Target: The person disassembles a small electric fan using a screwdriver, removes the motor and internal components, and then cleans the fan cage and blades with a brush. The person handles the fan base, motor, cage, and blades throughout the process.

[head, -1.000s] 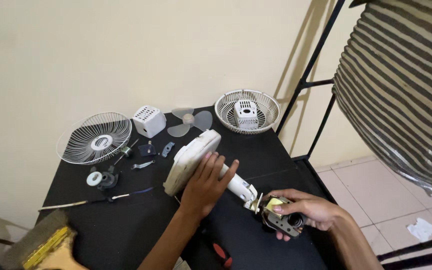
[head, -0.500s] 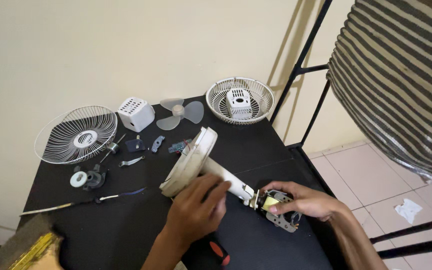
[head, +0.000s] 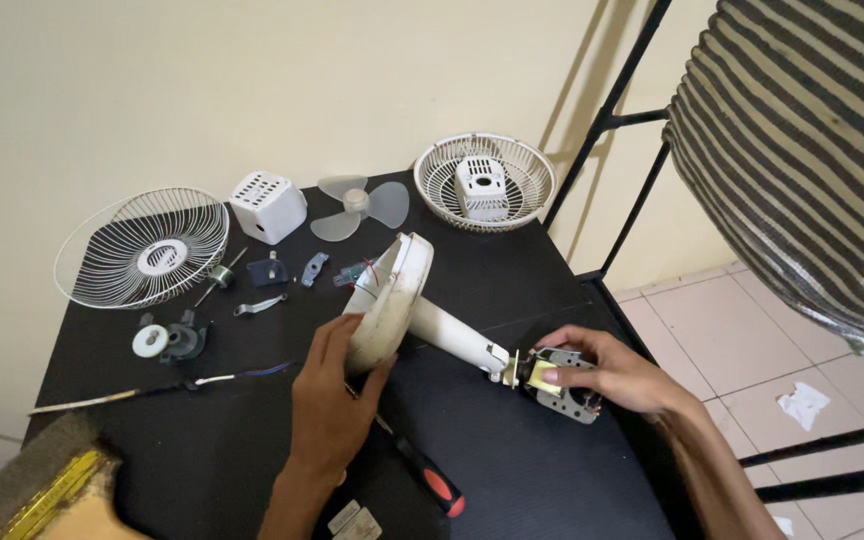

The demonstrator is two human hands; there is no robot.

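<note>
Left hand point(head: 332, 410) gripping round fan base point(head: 389, 300); right hand point(head: 617, 375) clasping motor point(head: 557, 385) at stand's end. Near, under the left wrist, a screwdriver point(head: 430, 480). Far left, grille point(head: 142, 247); far right, second grille point(head: 485, 180); blade point(head: 357, 205) between.

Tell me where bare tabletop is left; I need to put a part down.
Bare black table between the round grille basket and the fan stand, and the front right corner. Crowded: small parts by the flat grille.

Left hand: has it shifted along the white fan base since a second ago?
Yes. The left hand slid off the top of the fan base to its lower rim, toward the red-handled screwdriver.
</note>
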